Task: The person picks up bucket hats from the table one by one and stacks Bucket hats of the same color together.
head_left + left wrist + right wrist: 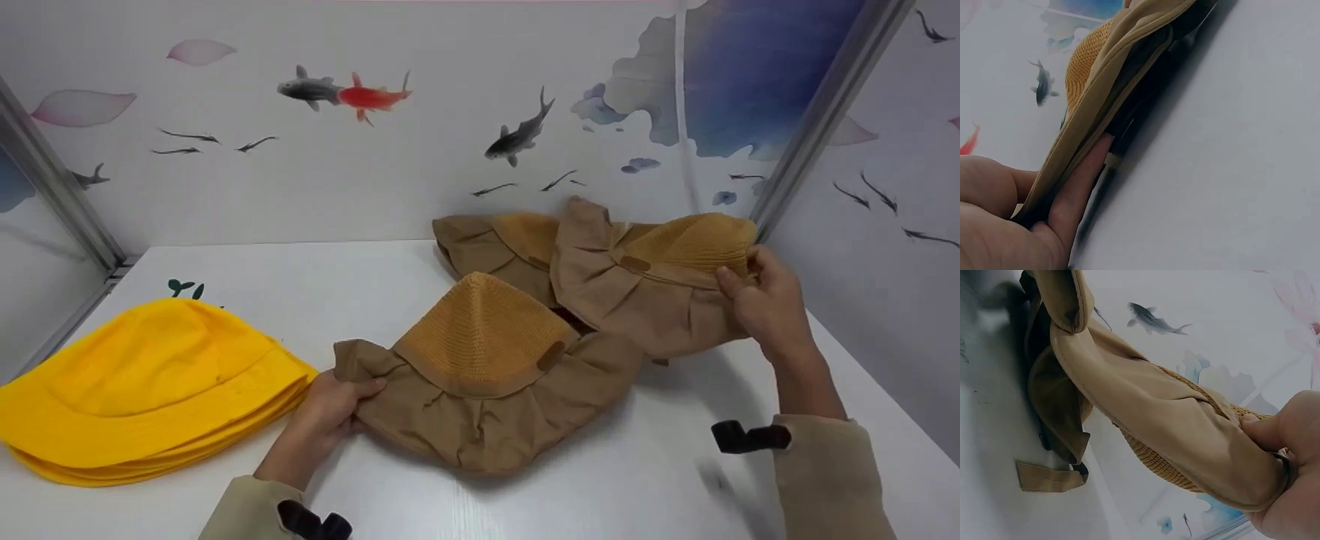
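My left hand (330, 409) pinches the left end of the brim of a brown sun hat (480, 435) with a mustard knitted crown. In the left wrist view the thumb lies over the brim (1081, 121) and fingers reach beneath it. My right hand (772, 300) grips a second brown sun hat (660, 300) at its right end, thumb on top, and holds it raised at a tilt. In the right wrist view its pleated brim (1145, 410) hangs toward the table. Behind both, a third brown sun hat (480, 244) is partly covered by the second.
A stack of yellow bucket hats (157, 382) stands at the left of the white table (420, 510). A white back wall (450, 150) painted with fish rises behind, with metal frame posts (832, 112) at the corners. A tan strap (1050, 477) dangles in the right wrist view.
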Motion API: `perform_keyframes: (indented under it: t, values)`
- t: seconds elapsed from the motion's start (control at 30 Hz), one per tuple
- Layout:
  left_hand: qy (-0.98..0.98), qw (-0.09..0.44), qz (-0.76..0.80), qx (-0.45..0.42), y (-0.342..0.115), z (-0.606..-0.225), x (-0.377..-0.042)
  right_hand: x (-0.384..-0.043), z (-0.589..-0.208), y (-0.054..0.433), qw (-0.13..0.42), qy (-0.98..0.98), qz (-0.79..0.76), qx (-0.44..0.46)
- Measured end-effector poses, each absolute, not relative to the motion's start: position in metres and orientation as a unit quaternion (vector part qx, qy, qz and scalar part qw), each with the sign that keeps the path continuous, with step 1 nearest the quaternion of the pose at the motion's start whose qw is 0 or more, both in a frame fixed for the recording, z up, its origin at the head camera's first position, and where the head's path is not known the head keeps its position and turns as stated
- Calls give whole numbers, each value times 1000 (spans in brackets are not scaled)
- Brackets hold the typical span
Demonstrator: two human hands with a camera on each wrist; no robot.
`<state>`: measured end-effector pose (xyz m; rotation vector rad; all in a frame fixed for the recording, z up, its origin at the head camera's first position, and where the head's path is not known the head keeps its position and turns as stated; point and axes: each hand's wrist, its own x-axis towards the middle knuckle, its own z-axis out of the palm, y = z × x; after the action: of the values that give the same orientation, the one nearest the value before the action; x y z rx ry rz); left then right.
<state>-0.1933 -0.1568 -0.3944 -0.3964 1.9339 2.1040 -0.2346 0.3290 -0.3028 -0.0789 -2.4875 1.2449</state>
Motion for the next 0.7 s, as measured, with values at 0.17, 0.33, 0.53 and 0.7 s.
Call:
perform_keyframes:
  t: [0.17,0.33,0.53,0.7]
  values:
    - [671,125,719,-131,-157,-395,-193,-233,-300,328,252,-844,472,-27]
    - [675,127,715,-131,-158,-396,-192,-235,-301,325,275,-833,479,-3]
    - [642,141,737,-157,-156,-392,-193,-234,-298,323,288,-838,461,39]
    - [605,174,761,-154,-157,-388,-197,-226,-290,317,299,-852,427,44]
